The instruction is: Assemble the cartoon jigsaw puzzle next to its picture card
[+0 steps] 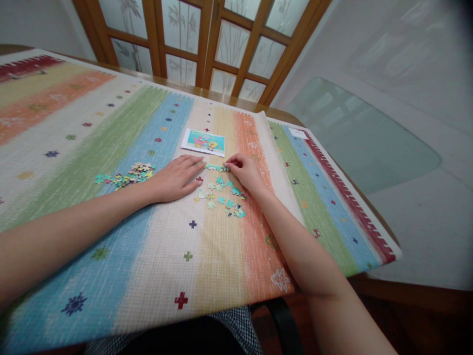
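A short strip of joined jigsaw puzzle pieces [215,168] lies on the striped tablecloth, just below a small picture card [204,142]. My left hand [180,178] rests flat with its fingers stretched out, the fingertips at the strip's left end. At the right end, my right hand [244,172] pinches a puzzle piece, mostly hidden by the thumb and fingers. Several loose turquoise and pale pieces [221,200] are spread between the hands, nearer to me. Beyond my left forearm sits a heap of puzzle pieces [127,176].
The tablecloth [155,256] covers a long table, its near edge in front of my lap. A white label [297,133] lies toward the right edge. Behind the table stand wood-framed glass doors [207,44], with a wall to the right.
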Action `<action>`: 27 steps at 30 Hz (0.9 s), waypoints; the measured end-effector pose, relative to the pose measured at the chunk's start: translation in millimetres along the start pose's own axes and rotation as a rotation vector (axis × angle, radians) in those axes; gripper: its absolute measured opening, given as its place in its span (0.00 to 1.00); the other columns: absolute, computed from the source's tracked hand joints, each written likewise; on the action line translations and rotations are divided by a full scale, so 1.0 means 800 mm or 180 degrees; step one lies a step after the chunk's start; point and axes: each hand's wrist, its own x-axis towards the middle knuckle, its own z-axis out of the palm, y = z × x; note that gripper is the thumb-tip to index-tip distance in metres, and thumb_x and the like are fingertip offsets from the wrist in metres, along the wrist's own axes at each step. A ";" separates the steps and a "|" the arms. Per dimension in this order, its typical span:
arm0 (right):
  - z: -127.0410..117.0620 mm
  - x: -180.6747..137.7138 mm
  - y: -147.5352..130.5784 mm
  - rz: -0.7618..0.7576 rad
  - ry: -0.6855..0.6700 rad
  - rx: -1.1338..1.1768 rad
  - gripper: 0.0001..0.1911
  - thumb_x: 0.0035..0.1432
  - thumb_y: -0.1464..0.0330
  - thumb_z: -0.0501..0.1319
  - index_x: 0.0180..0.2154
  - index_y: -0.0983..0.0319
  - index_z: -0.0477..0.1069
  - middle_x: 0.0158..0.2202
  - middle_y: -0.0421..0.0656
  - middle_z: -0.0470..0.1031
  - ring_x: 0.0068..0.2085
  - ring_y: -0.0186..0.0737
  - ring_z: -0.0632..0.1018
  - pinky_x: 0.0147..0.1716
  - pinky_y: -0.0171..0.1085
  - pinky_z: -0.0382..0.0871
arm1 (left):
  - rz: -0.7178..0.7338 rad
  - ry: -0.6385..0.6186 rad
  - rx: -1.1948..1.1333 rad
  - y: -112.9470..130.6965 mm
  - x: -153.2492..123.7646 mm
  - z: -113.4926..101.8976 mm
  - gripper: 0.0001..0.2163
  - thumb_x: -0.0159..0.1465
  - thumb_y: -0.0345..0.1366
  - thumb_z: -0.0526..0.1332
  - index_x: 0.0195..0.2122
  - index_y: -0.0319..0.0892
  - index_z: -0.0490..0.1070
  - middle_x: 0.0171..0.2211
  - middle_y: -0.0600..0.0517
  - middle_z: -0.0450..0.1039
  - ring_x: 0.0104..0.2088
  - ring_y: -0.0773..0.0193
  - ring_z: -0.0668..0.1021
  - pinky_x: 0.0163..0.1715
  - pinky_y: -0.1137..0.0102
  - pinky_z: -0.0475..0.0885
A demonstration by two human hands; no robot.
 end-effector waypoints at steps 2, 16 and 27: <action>0.002 -0.002 -0.004 -0.0007 -0.0028 -0.0151 0.04 0.59 0.71 0.66 0.31 0.60 0.77 0.33 0.44 0.80 0.36 0.42 0.77 0.40 0.41 0.68 | 0.0000 -0.0004 0.0028 0.000 0.000 0.000 0.27 0.78 0.48 0.48 0.72 0.38 0.59 0.71 0.37 0.61 0.70 0.44 0.64 0.72 0.51 0.58; 0.006 -0.005 -0.002 -0.0223 -0.0012 -0.0598 0.06 0.62 0.70 0.64 0.31 0.59 0.73 0.34 0.44 0.79 0.38 0.43 0.76 0.41 0.41 0.68 | -0.0001 0.0013 -0.0005 0.000 0.000 0.001 0.27 0.77 0.49 0.48 0.71 0.40 0.60 0.70 0.38 0.62 0.70 0.45 0.64 0.72 0.52 0.58; 0.011 -0.005 0.005 -0.0467 0.0045 -0.0812 0.04 0.63 0.69 0.65 0.33 0.59 0.76 0.35 0.44 0.74 0.40 0.45 0.73 0.44 0.43 0.68 | 0.0024 0.0007 0.0028 -0.001 0.000 0.001 0.26 0.78 0.49 0.48 0.71 0.40 0.60 0.71 0.38 0.61 0.70 0.45 0.64 0.71 0.51 0.58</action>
